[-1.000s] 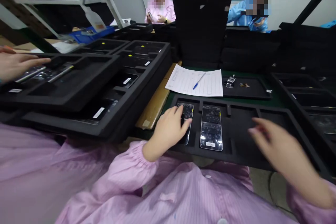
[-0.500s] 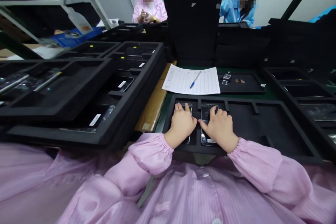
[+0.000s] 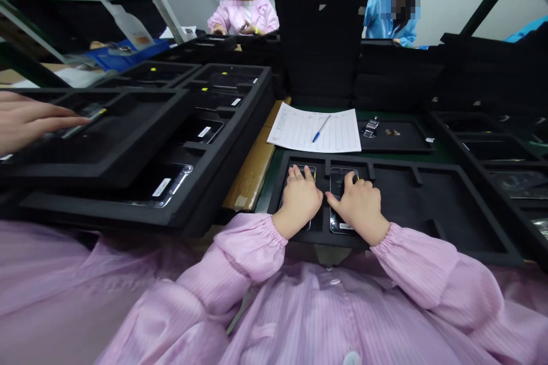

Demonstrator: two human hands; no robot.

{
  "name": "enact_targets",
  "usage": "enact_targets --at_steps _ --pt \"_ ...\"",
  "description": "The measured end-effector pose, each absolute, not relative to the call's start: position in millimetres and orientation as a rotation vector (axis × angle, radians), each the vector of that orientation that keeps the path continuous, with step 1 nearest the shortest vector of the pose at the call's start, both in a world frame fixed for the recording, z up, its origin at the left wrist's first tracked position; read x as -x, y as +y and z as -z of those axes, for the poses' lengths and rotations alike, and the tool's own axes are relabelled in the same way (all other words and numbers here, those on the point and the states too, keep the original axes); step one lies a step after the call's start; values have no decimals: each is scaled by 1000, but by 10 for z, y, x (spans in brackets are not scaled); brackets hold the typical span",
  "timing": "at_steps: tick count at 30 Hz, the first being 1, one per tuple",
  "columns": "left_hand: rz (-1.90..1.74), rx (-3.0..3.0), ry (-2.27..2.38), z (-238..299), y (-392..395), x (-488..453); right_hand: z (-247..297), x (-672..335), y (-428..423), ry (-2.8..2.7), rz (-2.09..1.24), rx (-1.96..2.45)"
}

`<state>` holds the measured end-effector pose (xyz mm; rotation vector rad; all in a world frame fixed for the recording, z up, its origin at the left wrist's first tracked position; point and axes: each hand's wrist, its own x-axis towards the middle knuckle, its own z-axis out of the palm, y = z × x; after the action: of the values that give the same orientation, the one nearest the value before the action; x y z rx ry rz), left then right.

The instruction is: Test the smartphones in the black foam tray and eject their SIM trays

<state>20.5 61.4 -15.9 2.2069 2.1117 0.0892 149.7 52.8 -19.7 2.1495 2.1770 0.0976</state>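
My left hand [image 3: 298, 203] lies over a phone-sized glass screen panel [image 3: 314, 174] in the left slot of a black foam tray [image 3: 454, 205]. Its fingers stretch flat across the panel and hide most of it. A second screen panel [image 3: 337, 182], with a small white label at its lower end, sits in the neighbouring slot. On that one rests my right hand [image 3: 360, 203], thumb out to the left and fingers apart over the panel's right side. Neither hand visibly grips anything.
A paper form [image 3: 295, 128] with a blue pen [image 3: 321, 129] lies beyond the tray, beside a shallow tray [image 3: 406, 140] of small parts. Stacked foam trays [image 3: 252, 125] of panels stand left, others right. Another person's hand [image 3: 38, 120] reaches in from the left. Two people sit opposite.
Another person's hand has come in over the left tray. The person opposite in pink has lowered and parted their hands. My hands stay on the panels; the view has shifted slightly.
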Motion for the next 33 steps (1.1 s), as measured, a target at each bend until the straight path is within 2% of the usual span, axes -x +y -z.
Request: enact_targets --at_steps 7,11,15,21,23,27,33 --pt "-122 -2253 2028 44 559 -104 104 -1650 483 2281 -7 -2160" --pt "-448 -2321 1903 -51 337 220 115 -2074 338 2562 156 -2171" --pt "-611 -2397 1678 -8 87 650 217 -2407 121 2979 336 -1883" --pt "-415 -2507 1245 73 238 813 280 -2320 204 3143 561 -1469" --pt "-421 -2478 1391 98 363 773 323 -2304 330 3041 455 -1669" --pt "-663 -2244 1669 227 469 731 440 -2388 404 2876 212 -2135" --pt "-960 -1854 1529 440 271 724 516 -2470 89 2978 184 -2147"
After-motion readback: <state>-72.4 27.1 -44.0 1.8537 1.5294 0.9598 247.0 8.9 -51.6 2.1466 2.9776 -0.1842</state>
